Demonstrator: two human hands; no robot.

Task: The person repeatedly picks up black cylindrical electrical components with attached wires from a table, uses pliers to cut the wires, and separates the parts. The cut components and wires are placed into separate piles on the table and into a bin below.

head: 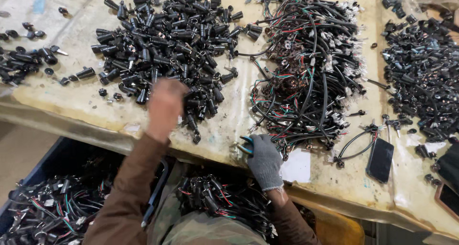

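Two hands are at work over a worn, stained tabletop. Left hand, bare and motion-blurred, lies on the near edge of a large heap of black cylindrical connector housings; the blur hides the fingers, so whether they are spread or closed on a housing cannot be told. Right hand, in a grey knit glove, is curled around a blue-handled hand tool at the table's near edge; only the handle tips show past the glove, and the working end is hidden.

Just beyond the gloved hand sits a tangled pile of wire harnesses with black, red and green leads and white tags; single pieces cannot be separated by eye. A further heap of small black parts occupies the right side and is cut off by the frame edge. A dark phone lies flat near that heap, with a white paper slip beside the glove. More black pieces are scattered at far left, partly cropped.

Below the table edge, a blue bin holds wired assemblies, and another bundle of wired parts rests on the person's lap, partly covered by the brown sleeves.
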